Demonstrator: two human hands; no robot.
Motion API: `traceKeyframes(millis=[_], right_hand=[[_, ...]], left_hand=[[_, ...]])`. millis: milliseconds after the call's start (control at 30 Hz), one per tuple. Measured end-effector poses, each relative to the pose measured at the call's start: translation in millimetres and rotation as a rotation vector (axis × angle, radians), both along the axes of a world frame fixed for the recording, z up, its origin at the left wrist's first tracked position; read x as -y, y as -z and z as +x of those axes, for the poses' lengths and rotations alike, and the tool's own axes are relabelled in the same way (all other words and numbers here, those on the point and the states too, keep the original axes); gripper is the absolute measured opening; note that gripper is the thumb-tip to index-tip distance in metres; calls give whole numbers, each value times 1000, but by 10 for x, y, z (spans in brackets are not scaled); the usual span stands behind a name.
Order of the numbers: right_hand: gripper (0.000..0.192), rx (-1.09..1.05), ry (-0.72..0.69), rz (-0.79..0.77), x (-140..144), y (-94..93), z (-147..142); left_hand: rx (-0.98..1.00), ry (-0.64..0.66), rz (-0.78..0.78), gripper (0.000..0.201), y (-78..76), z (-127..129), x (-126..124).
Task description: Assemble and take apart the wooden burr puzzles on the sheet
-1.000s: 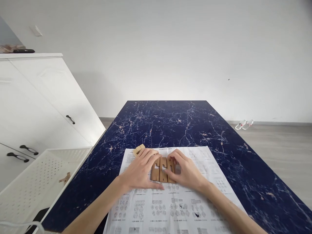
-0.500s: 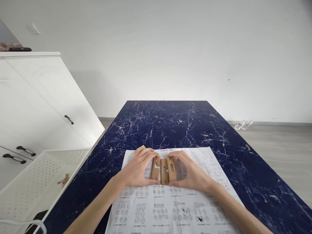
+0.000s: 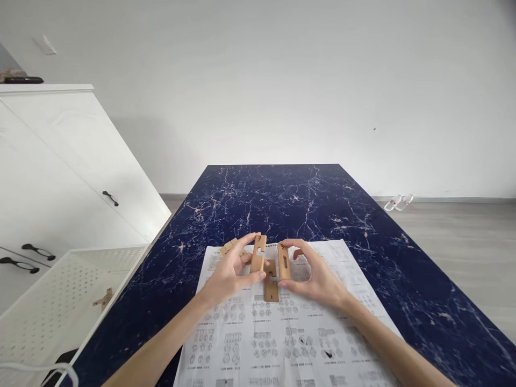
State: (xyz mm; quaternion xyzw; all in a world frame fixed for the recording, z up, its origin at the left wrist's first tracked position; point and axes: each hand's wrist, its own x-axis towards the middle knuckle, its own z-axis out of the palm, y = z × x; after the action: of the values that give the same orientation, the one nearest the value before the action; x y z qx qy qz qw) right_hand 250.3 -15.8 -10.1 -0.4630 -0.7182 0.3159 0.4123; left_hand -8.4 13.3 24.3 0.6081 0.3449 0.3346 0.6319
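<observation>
Over on the far left we've got the white cabinet and, just below it, a white perforated basket with one small wooden bit lying in it. Moving onto the dark marbled counter, the printed instruction sheet is spread out in front of us, and a spare wooden block sits at its top left corner, right behind our left hand.

Our left hand is pinching one notched wooden piece upright, thumb in front and fingers behind. Between the hands, a middle piece hangs lower, down by the paper; we honestly can't tell if it's resting on the sheet or caught in the other two. Our right hand is gripping the slotted wooden piece, also upright, fingertip on top and thumb below.

What could go wrong, we reckon: that middle piece looks barely engaged, so pulling the two outer pieces apart or tilting them could let it drop out and skid on the slick paper. Squeezing unevenly could also jam the notches crooked. And an elbow could nudge the spare block off toward the basket.
</observation>
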Motion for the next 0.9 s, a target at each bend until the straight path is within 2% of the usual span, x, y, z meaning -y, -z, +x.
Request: traceKeyframes(millis=[100, 200, 267, 567, 767, 900], right_hand=[[66, 1, -13, 31, 0, 2, -32], [66, -32, -37, 72, -9, 8, -62], [65, -77, -44, 90, -18, 10, -71], [66, -397, -94, 47, -32, 24, -84], [72, -407, -163, 13, 8, 62, -124], [74, -408, -188, -6, 5, 68, -108]], left_hand=[[6, 72, -50, 76, 25, 18, -10], [-31, 90, -45, 56, 44, 53, -18], [-43, 98, -51, 50, 54, 78, -22], [-76, 107, -178, 51, 82, 57, -23], [-76, 106, -207, 53, 12, 60, -12], [-86, 132, -200, 53, 18, 34, -27]])
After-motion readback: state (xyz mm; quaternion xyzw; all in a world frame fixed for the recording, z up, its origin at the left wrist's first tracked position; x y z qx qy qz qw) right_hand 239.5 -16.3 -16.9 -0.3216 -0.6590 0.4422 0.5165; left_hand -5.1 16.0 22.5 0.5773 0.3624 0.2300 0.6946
